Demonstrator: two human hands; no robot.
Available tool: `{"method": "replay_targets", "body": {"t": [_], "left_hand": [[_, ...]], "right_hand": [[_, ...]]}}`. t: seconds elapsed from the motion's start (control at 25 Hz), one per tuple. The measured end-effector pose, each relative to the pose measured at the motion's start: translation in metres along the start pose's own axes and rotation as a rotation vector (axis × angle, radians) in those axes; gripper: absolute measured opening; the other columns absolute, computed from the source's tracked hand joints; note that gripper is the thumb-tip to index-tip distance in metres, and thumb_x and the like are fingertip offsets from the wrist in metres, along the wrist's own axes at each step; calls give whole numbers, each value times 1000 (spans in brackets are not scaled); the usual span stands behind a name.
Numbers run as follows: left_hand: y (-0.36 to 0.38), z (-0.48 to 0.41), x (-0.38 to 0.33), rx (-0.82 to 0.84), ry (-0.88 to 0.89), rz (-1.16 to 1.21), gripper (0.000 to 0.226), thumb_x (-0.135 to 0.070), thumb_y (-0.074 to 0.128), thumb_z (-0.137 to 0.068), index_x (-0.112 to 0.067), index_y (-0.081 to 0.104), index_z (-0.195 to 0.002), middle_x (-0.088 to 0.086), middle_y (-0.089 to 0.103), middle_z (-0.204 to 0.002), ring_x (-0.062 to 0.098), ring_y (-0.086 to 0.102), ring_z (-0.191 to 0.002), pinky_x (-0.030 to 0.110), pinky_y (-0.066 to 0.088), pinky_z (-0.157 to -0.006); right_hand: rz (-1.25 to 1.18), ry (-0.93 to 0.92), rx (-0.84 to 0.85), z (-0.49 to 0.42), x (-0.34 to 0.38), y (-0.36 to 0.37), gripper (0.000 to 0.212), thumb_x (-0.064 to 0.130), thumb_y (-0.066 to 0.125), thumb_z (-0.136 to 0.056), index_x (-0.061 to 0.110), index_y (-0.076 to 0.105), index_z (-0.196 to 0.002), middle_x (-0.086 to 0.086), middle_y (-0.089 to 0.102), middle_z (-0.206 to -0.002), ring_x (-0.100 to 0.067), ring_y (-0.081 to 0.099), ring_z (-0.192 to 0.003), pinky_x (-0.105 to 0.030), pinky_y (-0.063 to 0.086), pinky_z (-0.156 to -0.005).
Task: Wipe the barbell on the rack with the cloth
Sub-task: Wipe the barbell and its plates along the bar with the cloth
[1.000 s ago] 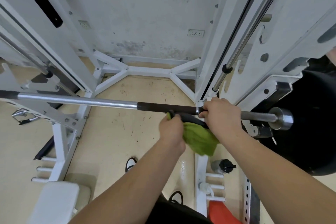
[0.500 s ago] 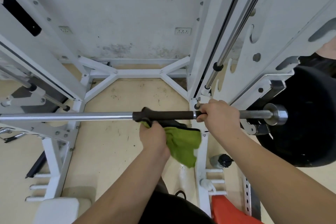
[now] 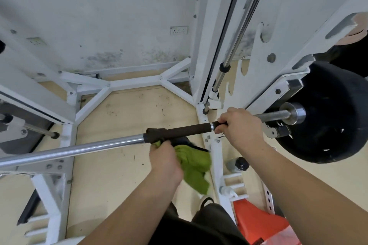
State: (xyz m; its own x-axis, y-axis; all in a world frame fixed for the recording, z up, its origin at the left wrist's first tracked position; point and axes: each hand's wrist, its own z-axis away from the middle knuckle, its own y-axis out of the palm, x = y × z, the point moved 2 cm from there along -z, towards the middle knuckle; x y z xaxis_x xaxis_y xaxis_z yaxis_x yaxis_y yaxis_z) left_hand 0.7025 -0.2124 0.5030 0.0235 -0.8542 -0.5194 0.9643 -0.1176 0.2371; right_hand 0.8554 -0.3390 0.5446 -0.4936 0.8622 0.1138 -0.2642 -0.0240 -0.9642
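Observation:
The barbell [image 3: 79, 148] runs across the view, chrome on the left with a dark brown grip sleeve in the middle, and rests in the white rack [image 3: 217, 45]. My left hand [image 3: 165, 160] is closed around a green cloth [image 3: 194, 165] pressed against the underside of the bar at the left end of the dark sleeve. The cloth's loose end hangs down to the right of that hand. My right hand [image 3: 239, 127] grips the bar just right of the sleeve, beside the rack upright. A black weight plate [image 3: 334, 121] sits on the bar's right end.
A chrome guide rod [image 3: 239, 32] rises along the right upright. A bottle [image 3: 238, 164] stands low on the rack, with white storage pegs [image 3: 233, 180] beneath it. An orange object [image 3: 258, 223] lies at the bottom right. A stained wall [image 3: 111, 12] is behind the rack, tan floor below.
My left hand has slid the cloth leftward along the dark sleeve, from next to my right hand out to the sleeve's left end. My right hand has kept its grip.

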Motion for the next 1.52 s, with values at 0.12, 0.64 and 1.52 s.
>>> {"method": "replay_targets", "body": {"t": [0.12, 0.64, 1.52], "left_hand": [[28, 11, 25, 36, -66, -59, 40, -2, 44, -99, -33, 62, -116, 7, 69, -85, 25, 61, -61, 30, 48, -58], [66, 48, 71, -21, 36, -154, 23, -3, 49, -98, -1, 61, -118, 13, 64, -87, 25, 56, -58, 25, 46, -49], [168, 65, 135, 526, 1376, -1844, 62, 0, 62, -81, -21, 55, -139, 5, 60, -126, 33, 56, -116, 35, 45, -84]], "right_hand": [[25, -32, 11, 0, -2, -1, 21, 50, 67, -91, 33, 76, -99, 7, 58, -94, -14, 51, -95, -30, 36, -64], [-309, -328, 61, 26, -62, -1, 28, 21, 46, -104, 18, 71, -117, 3, 62, -114, -19, 55, -110, -42, 51, -91], [266, 174, -505, 28, -219, -94, 58, 31, 63, -97, 3, 45, -145, -15, 55, -130, -34, 61, -97, -34, 35, -55]]}}
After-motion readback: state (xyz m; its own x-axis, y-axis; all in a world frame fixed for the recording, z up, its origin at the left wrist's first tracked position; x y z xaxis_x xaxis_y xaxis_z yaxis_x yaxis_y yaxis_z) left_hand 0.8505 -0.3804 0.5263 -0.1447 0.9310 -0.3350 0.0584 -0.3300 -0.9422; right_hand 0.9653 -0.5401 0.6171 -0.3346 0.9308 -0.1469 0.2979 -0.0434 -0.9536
